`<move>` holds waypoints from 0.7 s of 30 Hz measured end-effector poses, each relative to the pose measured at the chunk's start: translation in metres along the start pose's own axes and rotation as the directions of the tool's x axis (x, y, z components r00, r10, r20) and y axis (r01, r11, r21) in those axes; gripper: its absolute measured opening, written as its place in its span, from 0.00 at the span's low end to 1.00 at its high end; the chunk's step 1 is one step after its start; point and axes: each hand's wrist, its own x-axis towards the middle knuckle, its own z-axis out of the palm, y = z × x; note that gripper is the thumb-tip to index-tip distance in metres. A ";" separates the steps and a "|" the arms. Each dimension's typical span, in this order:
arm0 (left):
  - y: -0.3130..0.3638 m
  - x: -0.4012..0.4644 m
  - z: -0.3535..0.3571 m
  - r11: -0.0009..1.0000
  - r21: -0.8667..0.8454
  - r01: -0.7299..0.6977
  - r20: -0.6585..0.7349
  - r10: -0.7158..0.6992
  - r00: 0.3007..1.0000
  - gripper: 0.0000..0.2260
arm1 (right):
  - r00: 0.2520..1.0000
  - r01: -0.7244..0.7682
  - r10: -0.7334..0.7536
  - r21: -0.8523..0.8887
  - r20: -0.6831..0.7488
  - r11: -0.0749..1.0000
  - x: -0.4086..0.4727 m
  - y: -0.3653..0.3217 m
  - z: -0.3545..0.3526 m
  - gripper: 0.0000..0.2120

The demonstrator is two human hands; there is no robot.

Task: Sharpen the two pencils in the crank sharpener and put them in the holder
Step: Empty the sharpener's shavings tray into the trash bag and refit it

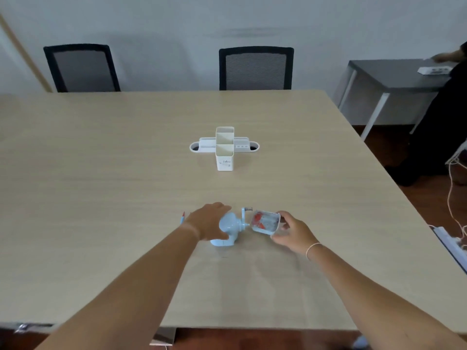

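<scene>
A light blue crank sharpener (231,229) stands on the wooden table (101,173) near its front edge, its crank handle (245,213) pointing up. My left hand (208,221) rests over the sharpener's left side and grips it. My right hand (290,229) holds the clear shavings drawer (265,222), which is out of the sharpener, tilted, with red shavings inside. Left of my left wrist, the tip of a pencil (182,218) pokes out; the remainder is hidden. The white holder (225,150) stands farther back at the table's middle, its compartments looking empty.
Two black mesh chairs (256,69) stand behind the far table edge. A grey side table (394,74) is at the right, with a person in dark clothes (442,122) beside it. White cables (454,198) hang off the right.
</scene>
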 end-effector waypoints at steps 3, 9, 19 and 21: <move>-0.002 0.003 -0.001 1.000 0.016 -0.014 0.016 0.014 1.000 0.34 | 0.999 -0.016 0.017 -0.033 0.041 0.999 0.004 -0.001 0.007 0.24; -0.009 0.009 0.000 0.999 -0.018 -0.049 0.028 0.050 0.998 0.33 | 0.988 -0.013 0.035 -0.144 0.150 0.990 0.010 -0.011 0.022 0.28; -0.015 0.011 0.003 0.995 -0.066 -0.075 0.015 0.076 0.997 0.33 | 0.983 -0.011 0.042 -0.167 0.181 0.986 0.016 -0.015 0.039 0.25; -0.015 0.011 0.003 0.995 -0.070 -0.077 0.017 0.079 0.997 0.33 | 0.981 -0.010 0.041 -0.161 0.189 0.987 0.018 -0.019 0.044 0.24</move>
